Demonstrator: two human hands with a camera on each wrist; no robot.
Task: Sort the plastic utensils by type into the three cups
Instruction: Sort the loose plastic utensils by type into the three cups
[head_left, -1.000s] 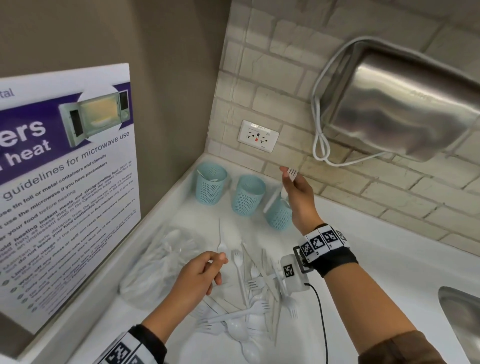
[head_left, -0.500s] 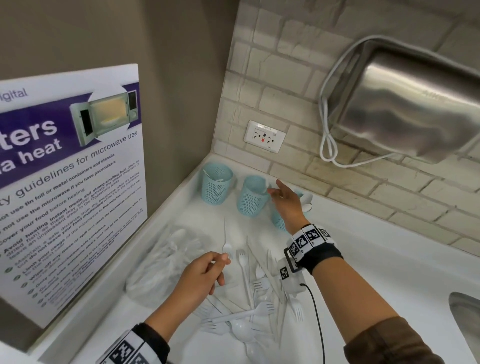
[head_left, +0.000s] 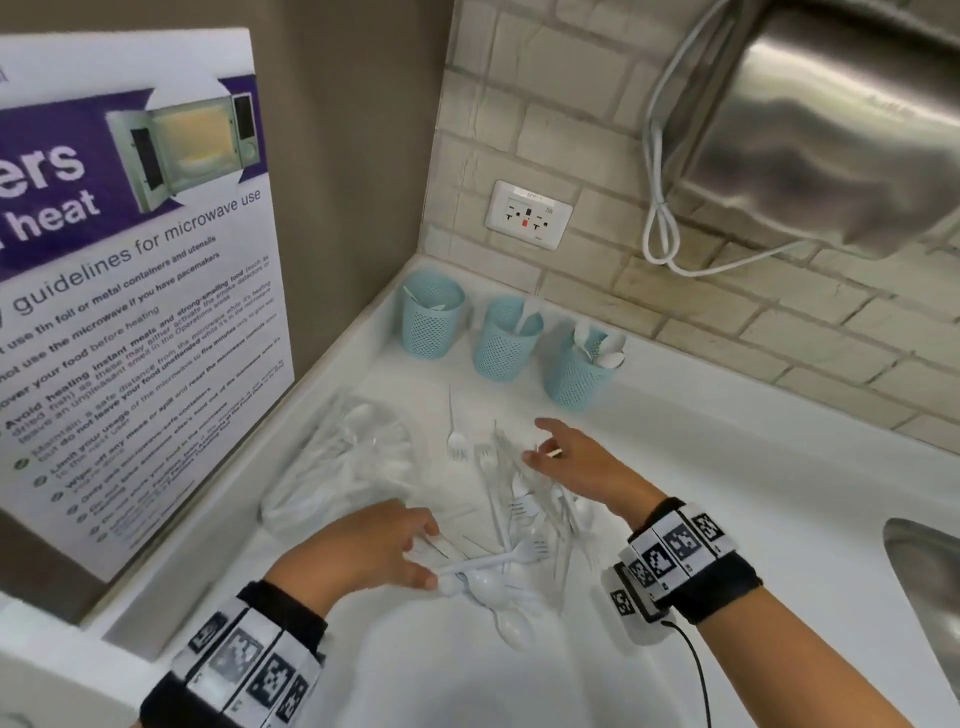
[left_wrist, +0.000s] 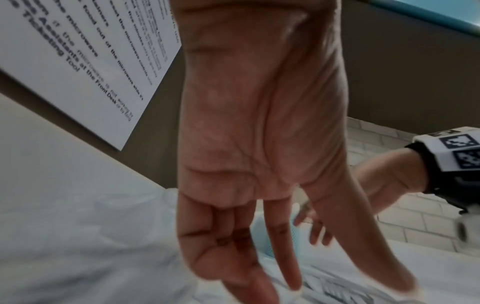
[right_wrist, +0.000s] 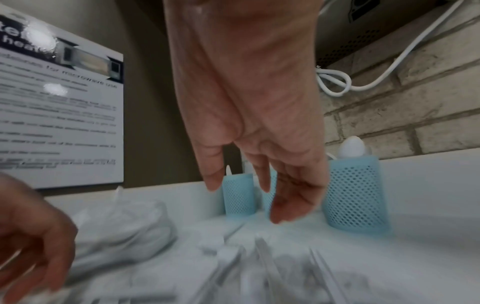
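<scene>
Three pale blue mesh cups stand in a row at the back of the white counter (head_left: 727, 467), under the brick wall: the left cup (head_left: 432, 317) holds what I read as a knife or two, the middle cup (head_left: 506, 338) one white handle whose type I cannot tell, the right cup (head_left: 579, 371) several spoons with bowls up. The loose pile of white plastic utensils (head_left: 519, 519) lies in front of them, forks and spoons tangled together. My left hand (head_left: 363, 551) is at the pile's near-left edge, fingers extended and slightly spread, tips at the handle of a fork (head_left: 498, 560) that lies across the heap; I cannot tell whether they pinch it. My right hand (head_left: 576, 462) hovers over the pile's far side, fingers loose and apart, holding nothing. A crumpled clear plastic bag (head_left: 343, 467) sits left of the pile. I note a microwave guidelines poster (head_left: 130, 291) on the left wall and a wall outlet (head_left: 528, 214) above the cups.
</scene>
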